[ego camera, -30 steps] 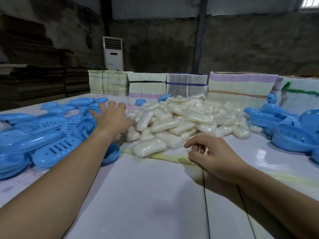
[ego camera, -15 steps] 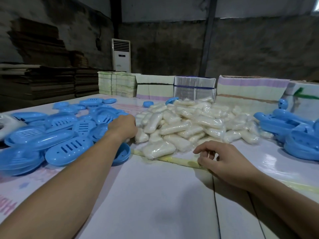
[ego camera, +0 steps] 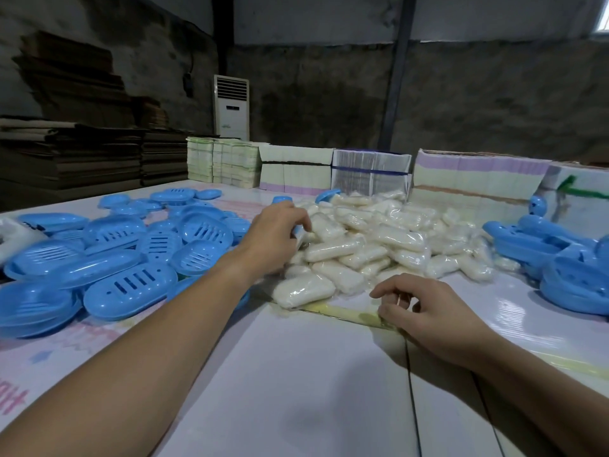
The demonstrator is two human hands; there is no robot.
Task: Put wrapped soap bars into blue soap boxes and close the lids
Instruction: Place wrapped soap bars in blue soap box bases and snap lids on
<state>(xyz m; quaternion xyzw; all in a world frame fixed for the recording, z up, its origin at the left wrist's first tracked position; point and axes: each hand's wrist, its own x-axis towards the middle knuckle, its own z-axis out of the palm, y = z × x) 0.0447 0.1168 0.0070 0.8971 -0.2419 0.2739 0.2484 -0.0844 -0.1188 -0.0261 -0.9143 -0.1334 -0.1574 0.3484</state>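
The fingers (ego camera: 296, 216) of the left hand (ego camera: 275, 235) curl down around something blue at the left edge of the soap pile, just above centre frame; a sliver of blue plastic (ego camera: 299, 231) shows under the fingertips. It looks like part of a soap box, though how much of it the hand holds cannot be told. The right hand (ego camera: 428, 311), lower right of centre, rests on the table (ego camera: 296, 374) with its fingers loosely bent and nothing in them, the fingertips just short of the nearest wrapped bars.

The task seems barely begun. The wrapped soap bars (ego camera: 372, 239) lie in one heap at centre frame, none visibly inside a box. The loose blue soap boxes (ego camera: 131, 255) spread across the left of the frame as open halves with slotted faces up. A second blue stack (ego camera: 566, 258) sits at the right edge; whether those hold soap is not visible.

The closest bar (ego camera: 303, 290) lies at the pile's front corner, between the two hands, below the left fingers and just left of the right fingers. Every step is likely still ahead: filling, closing, setting aside.
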